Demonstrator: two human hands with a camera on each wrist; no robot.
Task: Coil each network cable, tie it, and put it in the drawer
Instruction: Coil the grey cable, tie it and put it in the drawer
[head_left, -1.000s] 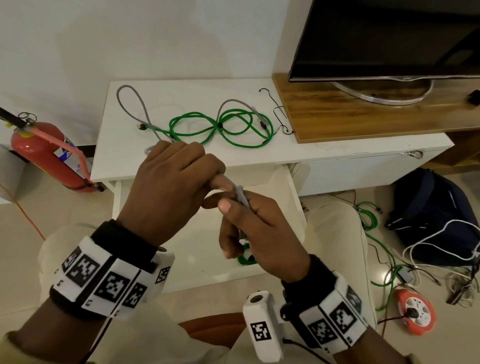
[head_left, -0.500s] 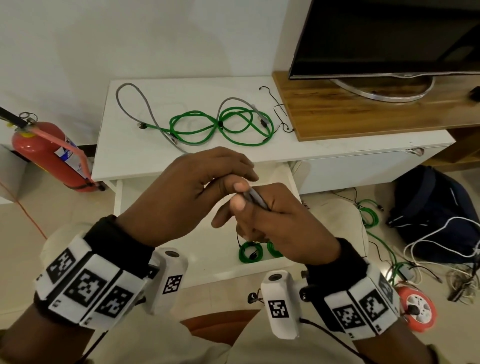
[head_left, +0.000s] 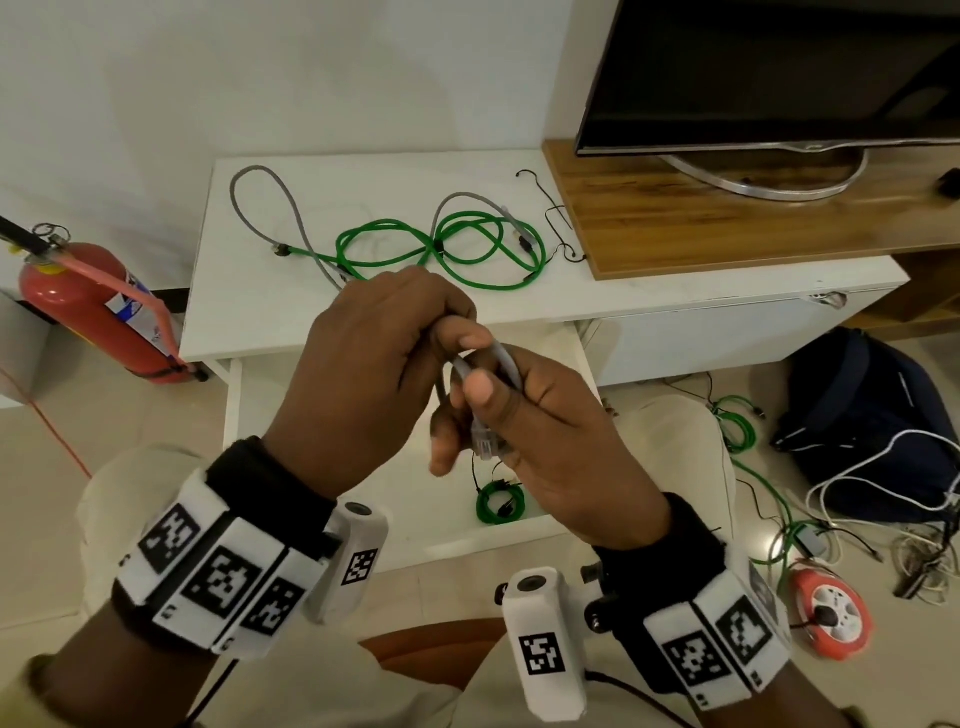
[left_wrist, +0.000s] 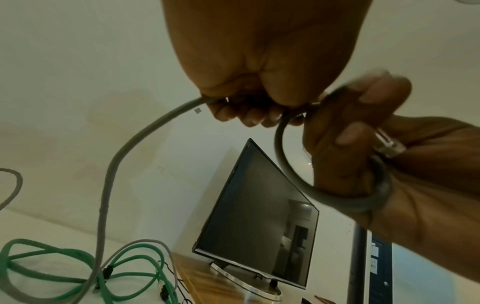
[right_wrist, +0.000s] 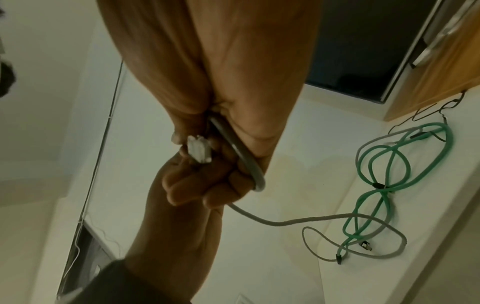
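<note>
Grey cable (head_left: 506, 364) now looped round right hand (head_left: 545, 441); plug (head_left: 485, 441) exposed.

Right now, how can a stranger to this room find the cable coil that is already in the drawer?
Find the white cabinet left of the TV; its drawer is pulled open below the top. The small green coil lies near the drawer's front edge, just below the hands. Unlike the green cable on top, it is wound tight.
</note>
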